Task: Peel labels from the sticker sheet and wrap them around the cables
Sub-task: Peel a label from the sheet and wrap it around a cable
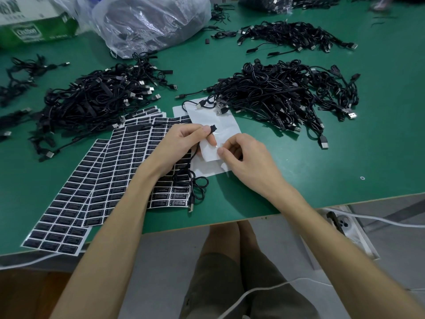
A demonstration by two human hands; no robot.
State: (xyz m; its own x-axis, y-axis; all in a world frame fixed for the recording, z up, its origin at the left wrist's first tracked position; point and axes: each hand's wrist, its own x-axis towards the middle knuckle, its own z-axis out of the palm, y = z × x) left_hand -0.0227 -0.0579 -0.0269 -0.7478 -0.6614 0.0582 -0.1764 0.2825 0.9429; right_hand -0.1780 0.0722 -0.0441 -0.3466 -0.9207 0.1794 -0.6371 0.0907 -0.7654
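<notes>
Left hand (181, 143) pinches the small block end of a thin black cable (186, 174) between thumb and curled fingers. The rest of the cable hangs down from the hand, loops on the table, and its USB plug (190, 207) lies near the table's front edge. Right hand (248, 162) has its fingers curled, with thumb and forefinger nipping the edge of a small white strip (209, 150) held between the two hands. The strip is possibly a peeled label or a backing scrap; the view is too blurry to tell.

Both hands are over a blank white backing sheet (216, 119) lying flat on the green table (322, 162). Just to its left, white sticker sheets of black rectangular labels (119, 162) overlap in a fan, partly under the left forearm, and reach the near table edge.

A large tangled pile of black USB cables (287, 93) sits beyond the right hand, and a second pile (96, 100) sits beyond the sticker sheets. A smaller third heap (294, 35) lies farther back. A crumpled clear plastic bag (151, 21) with dark contents is at the back, beside a green and white cardboard box (39, 26). A white cord (255, 293) crosses the person's lap below the table.
</notes>
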